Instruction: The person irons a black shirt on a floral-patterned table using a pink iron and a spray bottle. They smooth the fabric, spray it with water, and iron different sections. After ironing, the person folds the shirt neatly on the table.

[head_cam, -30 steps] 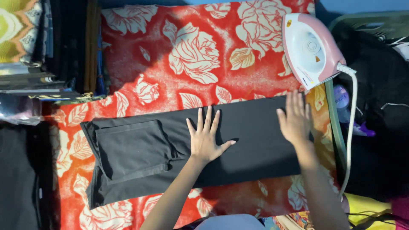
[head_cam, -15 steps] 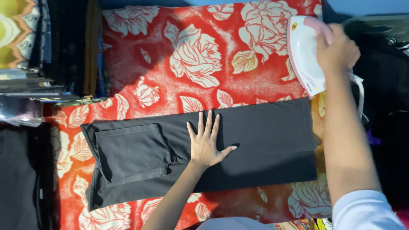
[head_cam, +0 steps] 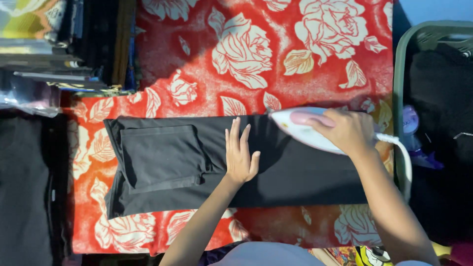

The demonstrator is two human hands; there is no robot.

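Note:
A black folded garment point(head_cam: 276, 182) with a pocket patch at its left end lies flat across a red cloth printed with cream roses point(head_cam: 276, 59). My left hand point(head_cam: 240, 156) rests palm down on the middle of the garment, fingers spread. My right hand point(head_cam: 347, 130) grips the pink handle of a white and pink clothes iron point(head_cam: 303, 129), which sits on the garment's upper right part with its tip pointing left. The iron's white cord point(head_cam: 401, 157) runs off to the right.
A stack of folded fabrics and books point(head_cam: 64, 49) sits at the upper left. Dark cloth point(head_cam: 24, 187) lies along the left edge. A green-rimmed basket point(head_cam: 400, 74) holding dark clothes stands at the right.
My right hand took the iron from where it stood at the upper right and brought it down onto the garment. My left hand has stayed flat on the fabric.

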